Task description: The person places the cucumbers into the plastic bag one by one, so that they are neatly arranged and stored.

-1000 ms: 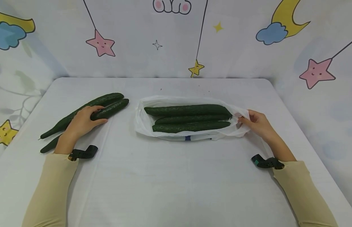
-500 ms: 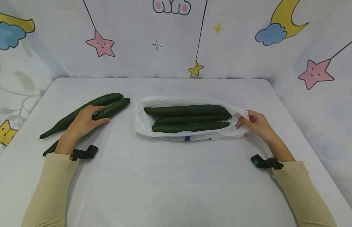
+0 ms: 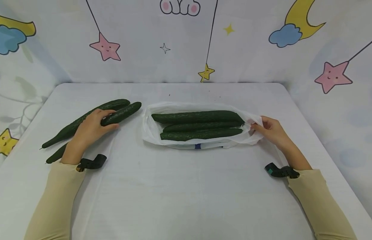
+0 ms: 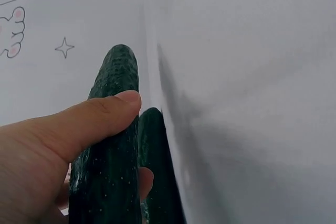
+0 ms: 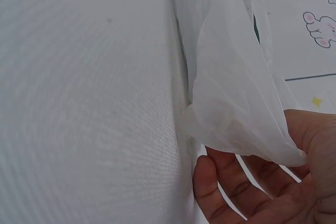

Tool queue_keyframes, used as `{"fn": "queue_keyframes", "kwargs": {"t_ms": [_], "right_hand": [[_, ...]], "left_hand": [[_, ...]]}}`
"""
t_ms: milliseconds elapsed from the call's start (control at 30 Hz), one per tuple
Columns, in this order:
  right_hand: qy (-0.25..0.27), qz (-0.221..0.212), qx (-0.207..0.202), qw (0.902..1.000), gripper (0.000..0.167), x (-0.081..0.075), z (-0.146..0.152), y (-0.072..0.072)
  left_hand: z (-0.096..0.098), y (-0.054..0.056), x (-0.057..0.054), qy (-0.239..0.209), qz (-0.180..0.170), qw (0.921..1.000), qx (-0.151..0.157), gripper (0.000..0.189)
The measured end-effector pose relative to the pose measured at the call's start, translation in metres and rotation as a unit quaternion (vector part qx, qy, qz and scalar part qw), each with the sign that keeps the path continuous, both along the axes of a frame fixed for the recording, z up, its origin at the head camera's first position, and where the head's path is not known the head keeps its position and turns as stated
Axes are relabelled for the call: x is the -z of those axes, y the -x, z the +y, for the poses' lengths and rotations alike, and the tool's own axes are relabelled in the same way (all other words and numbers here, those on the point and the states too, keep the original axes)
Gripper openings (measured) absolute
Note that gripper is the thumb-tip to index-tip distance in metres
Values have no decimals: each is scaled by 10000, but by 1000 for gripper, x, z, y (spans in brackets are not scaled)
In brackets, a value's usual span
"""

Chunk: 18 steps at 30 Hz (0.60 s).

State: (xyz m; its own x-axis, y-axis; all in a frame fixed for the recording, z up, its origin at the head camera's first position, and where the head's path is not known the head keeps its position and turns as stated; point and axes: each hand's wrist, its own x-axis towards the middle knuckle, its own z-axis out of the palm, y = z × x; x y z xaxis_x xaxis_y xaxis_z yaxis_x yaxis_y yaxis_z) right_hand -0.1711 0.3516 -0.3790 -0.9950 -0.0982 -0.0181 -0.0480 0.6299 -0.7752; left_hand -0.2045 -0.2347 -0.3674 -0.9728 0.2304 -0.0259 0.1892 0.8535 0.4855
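Note:
At the left of the table, my left hand (image 3: 90, 129) grips a dark green cucumber (image 3: 123, 113), thumb on one side and fingers round the other. In the left wrist view the thumb lies across the held cucumber (image 4: 113, 166). Behind it lies a second, longer cucumber (image 3: 69, 128), partly covered by the hand. A white plastic bag (image 3: 153, 136) lies open in the middle, with three cucumbers (image 3: 200, 116) side by side inside. My right hand (image 3: 274, 131) pinches the bag's right edge; the right wrist view shows the thin plastic (image 5: 236, 93) between thumb and fingers.
A white cloth covers the table (image 3: 186, 193). Behind it stands a pale backdrop (image 3: 144, 33) printed with stars, moons and clouds. A black wrist camera (image 3: 93, 162) sits at the left wrist and another camera (image 3: 281, 171) at the right.
My left hand and the gripped cucumber have shifted slightly to the right and away from me, its far end now nearer the bag. The right hand and the bag have stayed put.

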Motion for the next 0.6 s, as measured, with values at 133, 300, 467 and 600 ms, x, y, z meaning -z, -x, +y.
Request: {"fn": "queue_keyframes", "kwargs": {"t_ms": [133, 300, 467, 600], "right_hand": [[-54, -12, 45, 10000, 35, 0, 0, 0], [-83, -9, 50, 10000, 37, 0, 0, 0], [-33, 1, 32, 10000, 37, 0, 0, 0], [72, 31, -11, 10000, 36, 1, -1, 1]], "left_hand": [[5, -2, -5, 33, 156, 9998, -117, 59], [9, -4, -10, 68, 246, 9995, -200, 58], [13, -7, -13, 139, 382, 9990, -158, 56], [15, -10, -17, 118, 502, 9984, -213, 56]]}}
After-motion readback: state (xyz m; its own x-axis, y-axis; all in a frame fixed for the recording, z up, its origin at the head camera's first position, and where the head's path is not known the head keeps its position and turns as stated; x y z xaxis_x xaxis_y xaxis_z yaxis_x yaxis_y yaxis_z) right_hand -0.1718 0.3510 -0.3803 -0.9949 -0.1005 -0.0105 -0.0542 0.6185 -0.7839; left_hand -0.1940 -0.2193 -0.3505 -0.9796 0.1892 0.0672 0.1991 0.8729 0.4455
